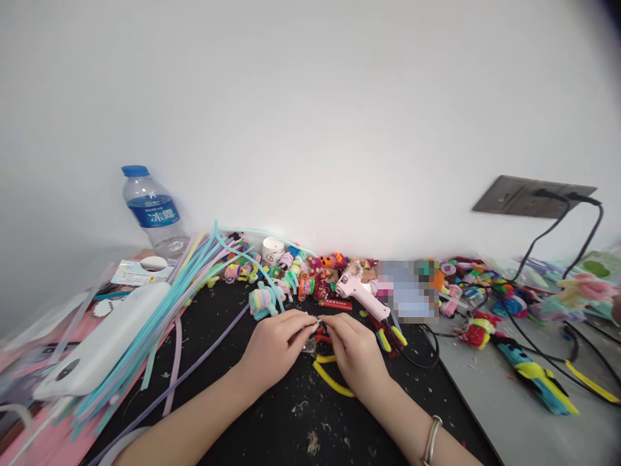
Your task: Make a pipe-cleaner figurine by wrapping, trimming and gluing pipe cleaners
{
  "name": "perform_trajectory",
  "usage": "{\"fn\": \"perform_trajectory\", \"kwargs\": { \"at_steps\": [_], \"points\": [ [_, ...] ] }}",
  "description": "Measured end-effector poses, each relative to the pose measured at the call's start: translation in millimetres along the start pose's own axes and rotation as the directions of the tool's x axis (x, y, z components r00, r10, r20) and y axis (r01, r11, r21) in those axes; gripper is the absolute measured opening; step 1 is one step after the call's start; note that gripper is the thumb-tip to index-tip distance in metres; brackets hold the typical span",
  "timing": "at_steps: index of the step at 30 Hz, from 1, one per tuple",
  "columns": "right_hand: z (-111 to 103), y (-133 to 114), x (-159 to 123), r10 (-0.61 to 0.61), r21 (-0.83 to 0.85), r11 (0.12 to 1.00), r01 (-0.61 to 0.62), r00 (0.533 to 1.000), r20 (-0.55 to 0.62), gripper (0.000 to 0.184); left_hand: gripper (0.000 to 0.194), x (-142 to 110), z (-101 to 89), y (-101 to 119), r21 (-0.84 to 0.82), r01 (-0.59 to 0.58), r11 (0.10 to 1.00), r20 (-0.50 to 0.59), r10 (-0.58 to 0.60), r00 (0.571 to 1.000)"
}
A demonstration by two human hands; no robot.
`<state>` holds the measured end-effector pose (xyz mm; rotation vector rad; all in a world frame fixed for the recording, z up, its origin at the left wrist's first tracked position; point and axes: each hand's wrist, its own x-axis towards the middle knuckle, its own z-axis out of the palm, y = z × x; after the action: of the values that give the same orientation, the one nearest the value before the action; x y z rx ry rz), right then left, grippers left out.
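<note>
My left hand (277,338) and my right hand (355,349) meet fingertip to fingertip over the black mat (272,427). Both are pinched around something small and dark, mostly covered by the fingers, so its kind does not show. Just below the fingers lie a yellow pipe cleaner (334,380) and a bit of red material. Behind my right hand rests a pink glue gun (363,294), its black cord curling to the right. Beyond my left hand sits a pastel striped pipe-cleaner figure (262,300).
Long pastel pipe cleaners (140,349) and a white case-like object (104,343) lie at left, near a water bottle (154,210). Several colourful figures (310,278) line the wall. Black cables hang from a wall socket (531,196) over the grey table (490,395) at right.
</note>
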<state>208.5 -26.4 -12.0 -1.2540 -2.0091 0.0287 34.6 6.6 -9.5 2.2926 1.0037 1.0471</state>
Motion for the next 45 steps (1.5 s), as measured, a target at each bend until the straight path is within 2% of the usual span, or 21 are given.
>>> {"fn": "perform_trajectory", "kwargs": {
  "at_steps": [3, 6, 9, 15, 21, 29, 31, 35, 39, 45],
  "points": [
    [-2, 3, 0, -0.012, 0.02, 1.0, 0.012, 1.0, 0.0, 0.024, 0.022, 4, -5.7, 0, -0.139, 0.119, 0.983, 0.045, -0.114, 0.992],
    [-3, 4, 0, -0.057, 0.022, 0.998, 0.058, 0.998, -0.019, 0.024, 0.028, 6, -8.9, 1, -0.279, 0.275, 0.92, 0.157, -0.238, 0.958],
    [-4, 3, 0, -0.102, 0.017, 0.995, 0.102, 0.995, -0.022, 0.024, 0.027, 6, -8.5, 2, -0.382, 0.328, 0.864, 0.258, -0.24, 0.936],
    [-5, -2, -3, -0.099, -0.035, 0.994, 0.101, 0.994, 0.036, 0.023, 0.025, 5, -6.9, 2, -0.382, 0.298, 0.875, 0.303, -0.185, 0.935],
    [-6, -7, -2, -0.054, -0.021, 0.998, 0.056, 0.995, 0.083, 0.024, 0.025, 6, -9.8, 3, -0.258, 0.18, 0.949, 0.245, -0.116, 0.962],
    [-5, -12, -2, 0.052, 0.083, 0.995, -0.058, 0.996, 0.077, 0.02, 0.023, 5, -10.6, 5, -0.154, 0.039, 0.987, 0.197, -0.008, 0.98],
    [-3, -11, -2, 0.059, 0.089, 0.994, -0.064, 0.996, 0.059, 0.019, 0.022, 5, -9.7, 5, -0.147, 0.042, 0.988, 0.186, -0.014, 0.982],
    [0, -5, -1, 0.001, 0.069, 0.998, -0.002, 1.0, 0.015, 0.02, 0.023, 4, -7.6, 4, -0.126, 0.089, 0.988, 0.186, -0.064, 0.98],
    [1, -4, -1, -0.017, 0.032, 0.999, 0.016, 0.999, 0.042, 0.02, 0.023, 3, -6.5, 4, -0.108, 0.067, 0.992, 0.185, -0.047, 0.982],
    [-1, -11, -1, 0.019, 0.027, 0.999, -0.021, 0.997, 0.07, 0.019, 0.022, 2, -4.1, 6, -0.102, 0.026, 0.994, 0.166, -0.009, 0.986]
  ]
}}
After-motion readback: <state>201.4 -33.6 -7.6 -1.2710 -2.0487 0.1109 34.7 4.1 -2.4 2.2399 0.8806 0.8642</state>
